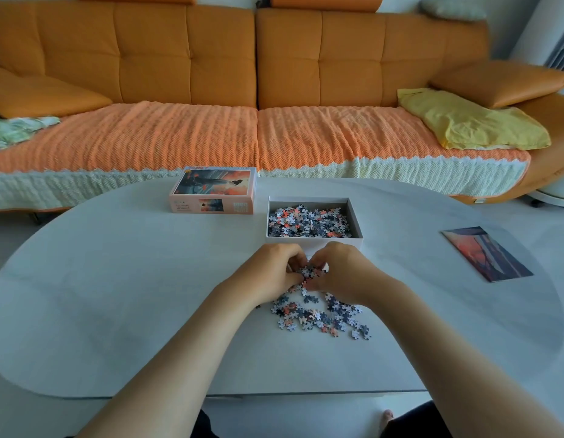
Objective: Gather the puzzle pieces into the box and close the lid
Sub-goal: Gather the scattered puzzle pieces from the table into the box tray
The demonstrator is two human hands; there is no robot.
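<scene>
A white open box (pixel 356 230) stands on the table, holding many small grey, white and orange puzzle pieces (pixel 309 221). Its pink lid (pixel 212 194), printed with a picture, lies to the box's left. Just in front of the box my left hand (pixel 271 273) and my right hand (pixel 343 273) are cupped together, fingers curled round a clump of puzzle pieces (pixel 310 275). A loose pile of pieces (pixel 321 316) lies on the table under and behind my hands, towards me.
A picture card (pixel 487 254) lies flat at the table's right. The pale oval table (pixel 132 295) has its near edge at my lap. An orange sofa (pixel 258 105) with a yellow cloth (pixel 473 121) runs behind the table.
</scene>
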